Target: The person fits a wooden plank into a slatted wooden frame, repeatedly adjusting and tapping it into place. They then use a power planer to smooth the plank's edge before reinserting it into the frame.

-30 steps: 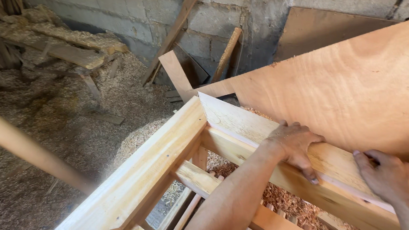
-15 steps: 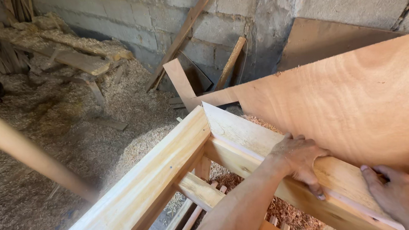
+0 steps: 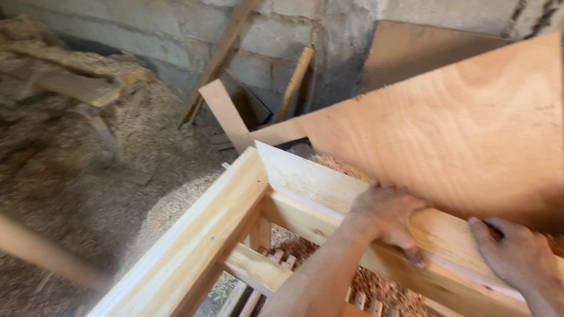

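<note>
left hand [image 3: 388,216] palm-down, right hand [image 3: 517,254] fingers curled

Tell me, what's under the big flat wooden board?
The plywood board rests on the pale wooden frame, with both hands, left hand and right hand, at its lower edge. Sawdust shows inside the frame. The board hides whatever lies farther beneath it.

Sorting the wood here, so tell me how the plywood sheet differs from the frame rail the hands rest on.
The plywood sheet is a thin, broad, reddish-brown panel with a slanted cut edge; the frame rail is a thick, narrow, pale yellowish beam. The sheet leans up tilted on its lower edge, while the rail lies along the frame and meets another rail at the corner. The left hand and right hand rest where the two meet. Both are bare, unpainted wood.
</note>
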`<state>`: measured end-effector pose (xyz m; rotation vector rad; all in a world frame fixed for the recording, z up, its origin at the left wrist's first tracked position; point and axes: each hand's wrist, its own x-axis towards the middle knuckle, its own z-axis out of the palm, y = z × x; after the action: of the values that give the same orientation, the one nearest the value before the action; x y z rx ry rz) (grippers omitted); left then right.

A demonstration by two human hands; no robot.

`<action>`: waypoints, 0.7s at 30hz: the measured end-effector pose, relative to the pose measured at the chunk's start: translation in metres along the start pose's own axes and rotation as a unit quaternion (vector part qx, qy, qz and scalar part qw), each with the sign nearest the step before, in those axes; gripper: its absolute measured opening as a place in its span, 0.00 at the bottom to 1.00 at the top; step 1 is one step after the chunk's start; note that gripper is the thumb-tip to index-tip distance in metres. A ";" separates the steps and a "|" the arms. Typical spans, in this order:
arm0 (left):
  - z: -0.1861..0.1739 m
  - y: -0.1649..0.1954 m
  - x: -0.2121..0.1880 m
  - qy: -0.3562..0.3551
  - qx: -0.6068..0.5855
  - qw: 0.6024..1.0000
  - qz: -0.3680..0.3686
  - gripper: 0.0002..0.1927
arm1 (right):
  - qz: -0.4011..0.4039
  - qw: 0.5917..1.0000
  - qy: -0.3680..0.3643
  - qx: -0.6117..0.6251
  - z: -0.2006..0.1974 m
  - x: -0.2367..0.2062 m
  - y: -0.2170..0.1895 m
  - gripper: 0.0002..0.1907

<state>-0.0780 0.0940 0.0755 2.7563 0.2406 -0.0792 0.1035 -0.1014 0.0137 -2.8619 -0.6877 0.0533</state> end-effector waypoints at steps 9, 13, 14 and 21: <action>-0.004 0.011 0.003 -0.016 0.014 0.999 -0.027 0.65 | -0.050 0.976 0.162 0.138 -0.051 -0.015 0.057 0.21; -0.009 0.020 0.002 -0.042 0.031 0.997 -0.049 0.65 | 0.084 0.977 0.166 0.099 -0.088 -0.036 0.141 0.20; -0.010 0.022 0.002 -0.047 0.035 0.997 -0.054 0.65 | 0.118 0.976 0.152 0.099 -0.090 -0.045 0.160 0.22; -0.014 0.028 -0.009 -0.031 0.022 0.998 -0.050 0.65 | 0.135 0.982 0.027 0.132 -0.064 -0.088 0.207 0.36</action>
<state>-0.0818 0.0717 0.0992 2.7797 0.3647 -0.1971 0.1225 -0.3334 0.0344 -2.6675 -0.2564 0.0977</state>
